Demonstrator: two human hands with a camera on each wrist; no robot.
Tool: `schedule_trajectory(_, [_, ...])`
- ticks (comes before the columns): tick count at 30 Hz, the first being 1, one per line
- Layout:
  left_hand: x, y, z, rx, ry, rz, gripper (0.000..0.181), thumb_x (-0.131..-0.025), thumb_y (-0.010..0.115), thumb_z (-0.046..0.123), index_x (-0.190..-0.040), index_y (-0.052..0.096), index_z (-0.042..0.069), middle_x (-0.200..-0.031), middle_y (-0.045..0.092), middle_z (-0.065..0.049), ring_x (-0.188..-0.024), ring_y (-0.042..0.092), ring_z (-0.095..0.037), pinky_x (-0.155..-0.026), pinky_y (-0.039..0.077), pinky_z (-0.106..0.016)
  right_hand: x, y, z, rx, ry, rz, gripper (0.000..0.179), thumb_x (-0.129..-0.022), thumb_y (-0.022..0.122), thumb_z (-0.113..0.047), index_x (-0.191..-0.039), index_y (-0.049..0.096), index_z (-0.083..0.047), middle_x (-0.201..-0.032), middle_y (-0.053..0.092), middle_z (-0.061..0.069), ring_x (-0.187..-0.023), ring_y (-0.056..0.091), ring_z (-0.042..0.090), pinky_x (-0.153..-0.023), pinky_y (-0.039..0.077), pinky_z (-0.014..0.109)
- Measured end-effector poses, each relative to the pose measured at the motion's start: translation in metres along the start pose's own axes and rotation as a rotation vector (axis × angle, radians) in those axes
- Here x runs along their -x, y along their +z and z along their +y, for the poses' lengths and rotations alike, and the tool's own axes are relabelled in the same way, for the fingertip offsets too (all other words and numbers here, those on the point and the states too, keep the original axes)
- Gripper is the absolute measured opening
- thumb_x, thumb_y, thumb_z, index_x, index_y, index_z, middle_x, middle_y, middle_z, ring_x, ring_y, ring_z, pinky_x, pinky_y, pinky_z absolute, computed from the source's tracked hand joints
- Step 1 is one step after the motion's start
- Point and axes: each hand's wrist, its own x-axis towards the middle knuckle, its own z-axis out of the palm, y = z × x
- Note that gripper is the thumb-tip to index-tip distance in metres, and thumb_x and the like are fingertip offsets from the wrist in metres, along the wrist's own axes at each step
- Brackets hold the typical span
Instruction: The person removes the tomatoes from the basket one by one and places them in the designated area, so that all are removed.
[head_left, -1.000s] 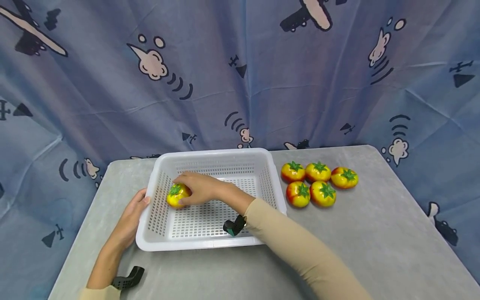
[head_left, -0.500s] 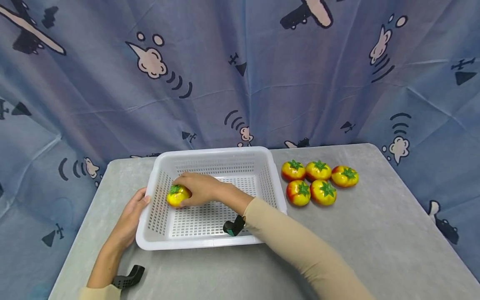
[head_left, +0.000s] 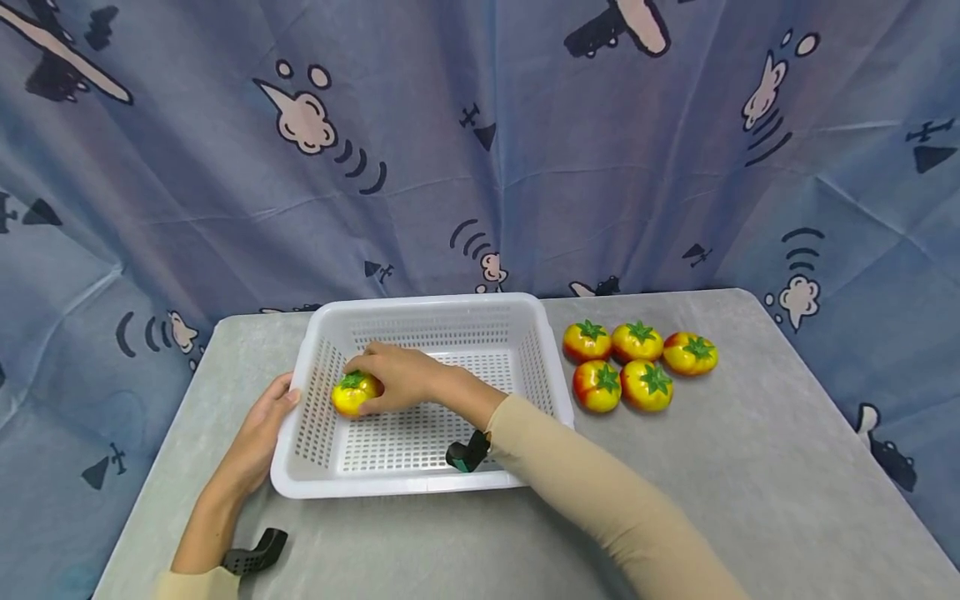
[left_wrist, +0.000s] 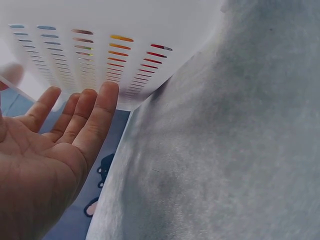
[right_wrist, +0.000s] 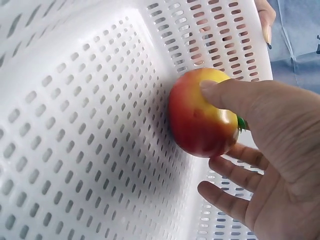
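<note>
My right hand (head_left: 400,377) reaches into the white perforated plastic basket (head_left: 480,479) and grips a shiny yellow-and-red tomato (head_left: 351,398) with a green star-shaped calyx. In the right wrist view, the thumb lies across the tomato (right_wrist: 197,120) near the basket's end wall, and the fingers curl behind it. My left hand (head_left: 260,427) holds the basket's left side. Seen from the left wrist, its fingers (left_wrist: 102,102) reach up against the outer slotted wall (left_wrist: 65,60), with the thumb at the rim; yellow and red show through the slots.
Several similar tomatoes (head_left: 597,387) sit grouped on the grey tabletop (head_left: 750,483), just right of the basket. A blue patterned curtain (head_left: 420,167) hangs behind the table. Dark wrist-worn devices (head_left: 257,554) project from both forearms.
</note>
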Motion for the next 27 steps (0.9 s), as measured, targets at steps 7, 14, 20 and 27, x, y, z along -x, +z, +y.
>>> schedule_trajectory(7, [-0.0002, 0.0009, 0.0008, 0.003, 0.005, -0.011, 0.059, -0.117, 0.031, 0.038, -0.163, 0.021, 0.002, -0.157, 0.035, -0.037, -0.109, 0.069, -0.005, -0.085, 0.063, -0.031, -0.0005, -0.0002, 0.0009, -0.018, -0.021, -0.014, 0.060, -0.096, 0.080, -0.035, -0.149, 0.058, -0.018, -0.147, 0.062, 0.000, -0.125, 0.061, 0.012, -0.108, 0.050, 0.026])
schedule_trajectory(14, [0.0015, -0.0003, 0.0029, -0.019, -0.003, -0.004, 0.057, -0.117, 0.032, 0.039, -0.162, 0.023, 0.005, -0.149, 0.043, -0.030, -0.106, 0.072, -0.008, -0.082, 0.065, -0.034, 0.0021, -0.0039, 0.0006, -0.041, 0.001, -0.040, 0.061, -0.095, 0.080, -0.035, -0.150, 0.058, -0.021, -0.136, 0.061, 0.005, -0.112, 0.059, 0.013, -0.100, 0.052, 0.026])
schedule_trajectory(20, [0.0034, -0.0034, 0.0038, -0.025, -0.013, 0.005, 0.057, -0.117, 0.032, 0.039, -0.162, 0.023, 0.005, -0.146, 0.046, -0.026, -0.106, 0.072, -0.009, -0.081, 0.065, -0.035, 0.0016, -0.0040, -0.0005, -0.095, -0.008, -0.074, 0.054, -0.095, 0.080, -0.034, -0.144, 0.061, -0.023, -0.128, 0.056, 0.006, -0.108, 0.055, 0.012, -0.097, 0.049, 0.022])
schedule_trajectory(27, [0.0011, -0.0029, -0.0005, -0.002, -0.008, -0.010, 0.057, -0.117, 0.033, 0.038, -0.162, 0.024, 0.004, -0.141, 0.054, -0.013, -0.108, 0.071, -0.010, -0.083, 0.064, -0.035, 0.0040, -0.0051, 0.0012, -0.077, 0.007, -0.096, 0.053, -0.096, 0.079, -0.035, -0.143, 0.061, -0.019, -0.131, 0.057, 0.005, -0.110, 0.057, 0.012, -0.100, 0.050, 0.023])
